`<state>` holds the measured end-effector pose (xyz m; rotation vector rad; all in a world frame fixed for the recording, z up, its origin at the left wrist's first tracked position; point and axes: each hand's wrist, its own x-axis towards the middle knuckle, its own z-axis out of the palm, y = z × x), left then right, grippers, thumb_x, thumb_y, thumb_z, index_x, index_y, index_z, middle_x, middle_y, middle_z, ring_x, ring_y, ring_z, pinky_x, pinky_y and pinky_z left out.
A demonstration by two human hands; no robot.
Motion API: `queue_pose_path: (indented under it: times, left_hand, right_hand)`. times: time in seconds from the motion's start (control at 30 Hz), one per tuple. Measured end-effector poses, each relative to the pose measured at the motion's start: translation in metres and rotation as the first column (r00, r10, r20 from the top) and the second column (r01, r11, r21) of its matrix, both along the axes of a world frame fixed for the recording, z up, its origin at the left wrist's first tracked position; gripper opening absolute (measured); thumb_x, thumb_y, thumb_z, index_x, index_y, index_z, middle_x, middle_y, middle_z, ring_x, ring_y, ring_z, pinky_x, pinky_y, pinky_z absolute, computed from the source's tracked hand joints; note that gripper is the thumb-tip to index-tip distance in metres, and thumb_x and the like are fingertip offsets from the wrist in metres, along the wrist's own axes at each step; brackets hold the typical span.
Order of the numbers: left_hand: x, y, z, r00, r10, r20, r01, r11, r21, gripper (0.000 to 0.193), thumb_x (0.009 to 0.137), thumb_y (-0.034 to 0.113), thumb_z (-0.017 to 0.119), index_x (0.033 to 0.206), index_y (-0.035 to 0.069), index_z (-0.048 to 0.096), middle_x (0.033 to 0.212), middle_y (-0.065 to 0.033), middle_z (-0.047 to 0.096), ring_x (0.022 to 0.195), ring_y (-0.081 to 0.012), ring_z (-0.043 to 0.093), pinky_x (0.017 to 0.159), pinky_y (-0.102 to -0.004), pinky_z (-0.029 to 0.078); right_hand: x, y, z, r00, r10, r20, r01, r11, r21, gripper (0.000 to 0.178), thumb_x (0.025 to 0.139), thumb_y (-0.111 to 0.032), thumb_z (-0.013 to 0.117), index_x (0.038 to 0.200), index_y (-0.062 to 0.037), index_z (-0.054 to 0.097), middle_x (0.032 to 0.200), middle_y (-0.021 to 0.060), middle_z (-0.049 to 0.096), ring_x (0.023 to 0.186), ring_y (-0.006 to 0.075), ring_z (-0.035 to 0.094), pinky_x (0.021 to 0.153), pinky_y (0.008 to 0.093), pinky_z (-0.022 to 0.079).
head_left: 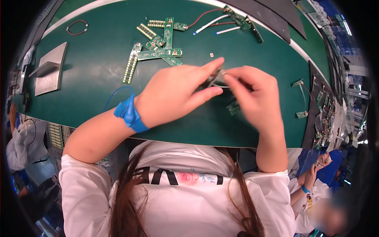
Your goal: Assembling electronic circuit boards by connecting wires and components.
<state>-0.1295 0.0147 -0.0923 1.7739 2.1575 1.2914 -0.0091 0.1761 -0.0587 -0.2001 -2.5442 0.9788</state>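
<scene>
Right fingers [239,72] clamped on thin, curved pale wire [216,83]; left fingers' [208,69] grip unclear; matte green tabletop [177,124].

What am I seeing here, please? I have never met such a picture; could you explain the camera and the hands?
These are a person's own bare hands, not a machine. The camera is worn on the head and looks down; its fisheye lens bends straight edges. On the green table lie small circuit boards and, at the left, a grey metal piece. The right hand appears to pinch a pale cable. The left hand is close beside it; finer details are blurred.
</scene>
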Motion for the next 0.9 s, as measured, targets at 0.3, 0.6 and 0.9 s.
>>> queue_pose_path:
  times: [0.3,0.6,0.9]
  left_hand:
    - [-0.059,-0.005,-0.009,0.949,0.178,-0.262,-0.206,0.975,-0.082,0.019,0.082,0.008,0.064,0.099,0.001,0.064,0.088,-0.0097,0.055,0.082,-0.0283,0.054,0.074,-0.0363,0.045]
    - [-0.031,-0.002,0.03,0.818,0.115,0.564,-0.223,0.967,0.125,0.019,0.084,0.007,0.064,0.101,0.0,0.057,0.092,-0.0108,0.066,0.075,-0.0152,0.062,0.066,-0.0252,0.047]
    - [0.017,-0.024,0.037,0.539,-0.08,0.838,-0.131,0.975,0.177,0.038,0.084,-0.005,0.062,0.117,0.0,0.045,0.105,-0.0109,0.058,0.091,-0.0173,0.061,0.071,-0.0265,0.052]
  right_hand:
    - [0.1,0.203,-0.004,0.658,-0.746,0.103,0.679,0.647,0.346,0.026,0.083,-0.027,0.067,0.091,-0.0026,0.071,0.057,0.0027,0.055,0.052,0.01,0.047,0.053,0.028,0.04]
    - [0.056,0.07,0.025,0.806,-0.515,-0.29,0.577,0.793,0.195,0.029,0.087,-0.025,0.066,0.106,-0.0034,0.063,0.105,0.0106,0.058,0.103,0.0224,0.054,0.092,0.0336,0.04]
    - [0.022,-0.038,0.016,0.901,0.326,0.288,-0.004,0.668,-0.744,0.027,0.097,-0.023,0.05,0.086,-0.0005,0.06,0.075,0.0032,0.061,0.07,0.0082,0.054,0.065,0.0228,0.043]
